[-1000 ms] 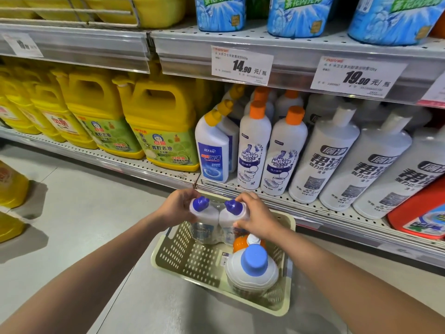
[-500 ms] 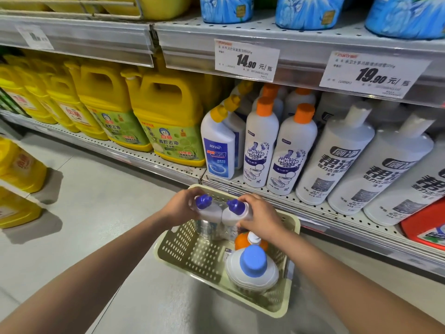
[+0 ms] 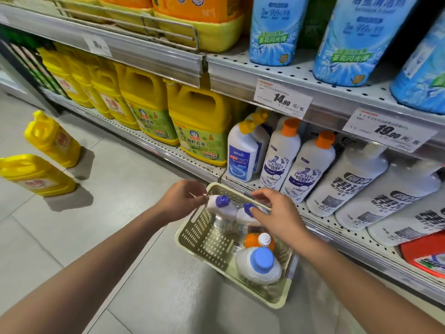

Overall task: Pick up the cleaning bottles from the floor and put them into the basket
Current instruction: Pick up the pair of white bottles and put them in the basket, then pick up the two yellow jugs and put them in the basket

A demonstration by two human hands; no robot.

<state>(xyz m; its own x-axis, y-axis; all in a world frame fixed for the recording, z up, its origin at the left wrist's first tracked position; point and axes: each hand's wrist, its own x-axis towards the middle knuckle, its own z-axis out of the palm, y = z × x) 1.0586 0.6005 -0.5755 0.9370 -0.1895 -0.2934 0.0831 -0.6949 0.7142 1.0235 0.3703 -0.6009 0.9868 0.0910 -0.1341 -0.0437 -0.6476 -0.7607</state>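
A pale green perforated basket (image 3: pixel 199 239) stands on the floor against the bottom shelf. At its far end stand two white bottles with purple caps. My left hand (image 3: pixel 181 201) pinches the neck of the left bottle (image 3: pixel 222 207). Over the right bottle (image 3: pixel 245 216) my right hand (image 3: pixel 279 214) has its fingers spread, with only the thumb resting on the cap. Nearer to me in the basket are an orange bottle (image 3: pixel 250 240) and a white bottle with a blue cap (image 3: pixel 261 262).
Two yellow jugs (image 3: pixel 51 138) (image 3: pixel 36 174) stand on the grey tiled floor at the left. The store shelf (image 3: pixel 320 220) right behind the basket holds yellow jugs, orange-capped white bottles and large white bottles. Blue packs fill the shelf above.
The bottles have sunk lower into the basket's far end. My right hand's fingers have lifted and spread off its bottle. The camera has moved back and left, so the floor jugs show more.
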